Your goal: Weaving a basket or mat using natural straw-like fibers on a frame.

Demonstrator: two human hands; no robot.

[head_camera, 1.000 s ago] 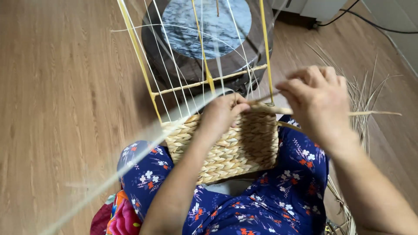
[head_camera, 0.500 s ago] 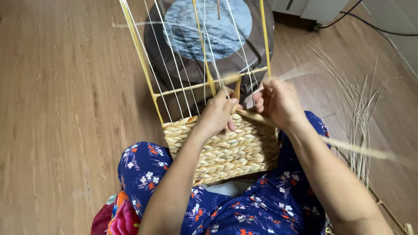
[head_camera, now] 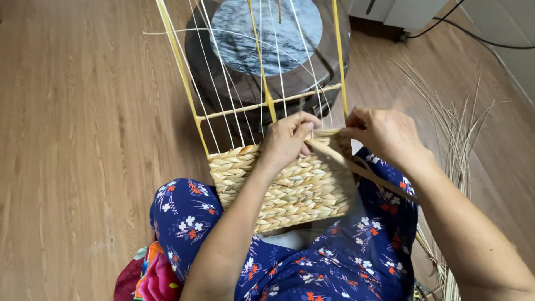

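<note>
A half-woven straw basket panel [head_camera: 278, 189] rests on my lap, held in a yellow frame [head_camera: 184, 83] strung with thin white warp strings [head_camera: 228, 72]. My left hand [head_camera: 287, 139] presses on the top woven row, fingers curled against the strings. My right hand [head_camera: 382, 134] grips a flat straw strand [head_camera: 368, 170] at the frame's right upright. The strand trails down to the right over my blue floral trousers [head_camera: 334, 262].
A round dark stool with a grey marbled top [head_camera: 267, 33] stands just behind the frame. Loose dried straw stalks [head_camera: 457, 134] lie on the wooden floor [head_camera: 83, 111] at my right. A black cable [head_camera: 479, 39] runs along the far right.
My right hand has come in from the right to the frame's right upright, drawing the strand tight. The long loose end that swept out sideways now hangs down over my leg.
</note>
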